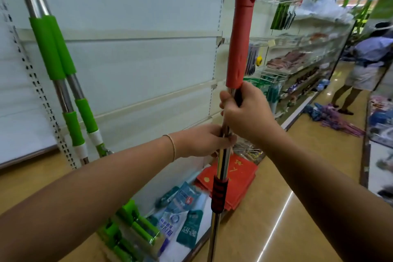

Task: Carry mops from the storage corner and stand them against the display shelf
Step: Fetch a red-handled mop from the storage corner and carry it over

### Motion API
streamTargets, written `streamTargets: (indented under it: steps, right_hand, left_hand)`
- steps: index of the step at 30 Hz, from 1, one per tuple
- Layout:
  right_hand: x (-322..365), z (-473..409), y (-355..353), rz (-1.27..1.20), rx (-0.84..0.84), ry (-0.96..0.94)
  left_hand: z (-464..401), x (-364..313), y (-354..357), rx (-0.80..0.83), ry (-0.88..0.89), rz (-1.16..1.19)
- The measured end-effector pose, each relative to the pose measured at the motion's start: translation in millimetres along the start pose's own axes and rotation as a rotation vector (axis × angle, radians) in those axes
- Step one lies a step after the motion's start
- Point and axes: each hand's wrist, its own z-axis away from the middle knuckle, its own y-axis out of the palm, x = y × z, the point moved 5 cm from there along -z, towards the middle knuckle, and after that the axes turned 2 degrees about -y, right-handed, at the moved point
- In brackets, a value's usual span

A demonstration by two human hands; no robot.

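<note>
Red-handled mop gripped by both hands, seemingly upright.

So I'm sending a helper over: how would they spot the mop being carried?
Find the white shelf with two green-handled mops leaning on it. Just right, the left hand and right hand grip an upright chrome pole. Only this mop has a red handle.

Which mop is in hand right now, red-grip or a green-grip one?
The red-grip mop: both hands grip its chrome shaft. The two green-grip mops lean untouched against the shelf.
</note>
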Motion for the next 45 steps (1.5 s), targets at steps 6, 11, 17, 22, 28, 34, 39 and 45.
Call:
streamTargets:
  steps: [6, 11, 17, 22, 28, 34, 39, 45]
  right_hand:
    - [-62, -55, -51, -0.067, 0.049, 0.007]
    - [-82, -100, -69, -0.068, 0.076, -0.045]
    - [-83, -161, -73, -0.085, 0.057, -0.113]
    - [-70, -206, -67, -0.092, 0.094, -0.188]
    - [-56, -267, -68, -0.162, 0.092, -0.195]
    - [-44, -310, -61, -0.087, 0.029, -0.315]
    - [-30, -348, -54, -0.138, 0.055, -0.396]
    - [-16, -394, -47, -0.329, 0.058, -0.475]
  left_hand:
    - [-84, -35, 10, -0.078, 0.007, -0.095]
    - [-130, -44, -1, -0.193, -0.016, -0.026]
    - [-169, -52, -37, -0.269, -0.014, 0.100]
    - [-189, -57, -79, -0.340, 0.028, 0.091]
    - [-217, -79, -137, -0.428, 0.026, 0.040]
    - [-237, -79, -178, -0.460, -0.066, 0.146]
    - [-246, -72, -206, -0.554, -0.110, 0.158]
    - [-246, -76, -242, -0.691, -0.083, 0.115]
